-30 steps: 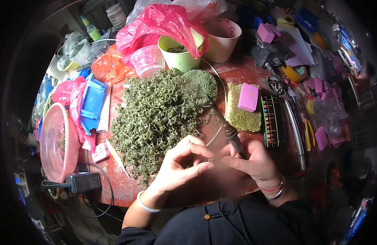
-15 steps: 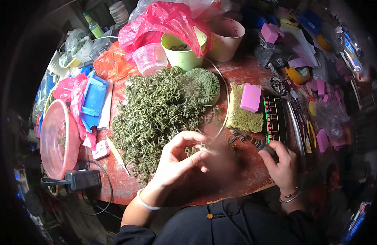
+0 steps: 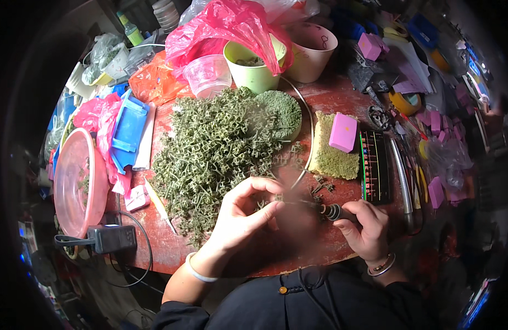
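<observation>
A worn red desk (image 3: pixel 345 96) spans the view. On its left half spreads a heap of small green looped pieces (image 3: pixel 210 159), tangled together, many shaped like little square frames with stems. Behind the heap, a crumpled pink plastic bag (image 3: pixel 221 27) drapes over the rim of a light green bucket (image 3: pixel 259 82). At the far left, a translucent pink basin (image 3: pixel 69 181) sits tilted.

The left hand (image 3: pixel 246 212) is at the heap's near edge, fingers curled, thumb and forefinger pinching. The right hand (image 3: pixel 369 228), well apart from it, closes thumb and fingers around a dark handle. Beyond the right hand lie a yellow-green sponge (image 3: pixel 336 165) and, just right of it, a flat black device (image 3: pixel 378 176) with a lit screen. A round green pad (image 3: pixel 281 113) borders the heap's far right side.

The dark-handled tool (image 3: pixel 334 212) in the right hand points left, its slim tip toward the left fingertips; blur hides whether it touches. A pink block (image 3: pixel 343 133) rests on the sponge. Smallest, a single green piece (image 3: pixel 279 197) is at the left hand's fingertips.
</observation>
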A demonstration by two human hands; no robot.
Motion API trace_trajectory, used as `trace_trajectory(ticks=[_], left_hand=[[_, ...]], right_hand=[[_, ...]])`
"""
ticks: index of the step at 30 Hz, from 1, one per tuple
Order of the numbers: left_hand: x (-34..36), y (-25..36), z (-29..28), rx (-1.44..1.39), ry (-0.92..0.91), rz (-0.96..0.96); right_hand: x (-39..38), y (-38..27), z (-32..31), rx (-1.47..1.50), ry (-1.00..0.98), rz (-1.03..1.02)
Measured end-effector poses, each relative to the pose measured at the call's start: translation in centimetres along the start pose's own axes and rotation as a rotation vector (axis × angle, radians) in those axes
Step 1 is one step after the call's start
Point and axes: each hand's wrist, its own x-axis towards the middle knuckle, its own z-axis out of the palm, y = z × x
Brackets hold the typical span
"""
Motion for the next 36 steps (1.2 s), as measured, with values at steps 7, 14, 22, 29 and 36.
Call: trace_trajectory(ticks=[7,14,22,29,36], left_hand=[[-0.04,-0.03,0.32,0.108,0.041,0.101],[-0.13,0.35,0.44,0.072,0.053,0.017],[-0.17,0.31,0.29,0.081,0.037,0.023],[-0.15,0.46,0.35,0.091,0.029,0.03],[-0.09,0.29,0.25,0.103,0.022,0.076]], right_hand=[[-0.3,0.22,0.24,-0.097,0.005,0.015],[-0.38,0.23,0.57,-0.087,0.026,0.019],[-0.31,0.35,0.5,-0.114,-0.017,0.025],[-0.45,0.36,0.69,-0.085,0.003,0.028],[-0.51,0.36,0.73,-0.072,0.023,0.036]])
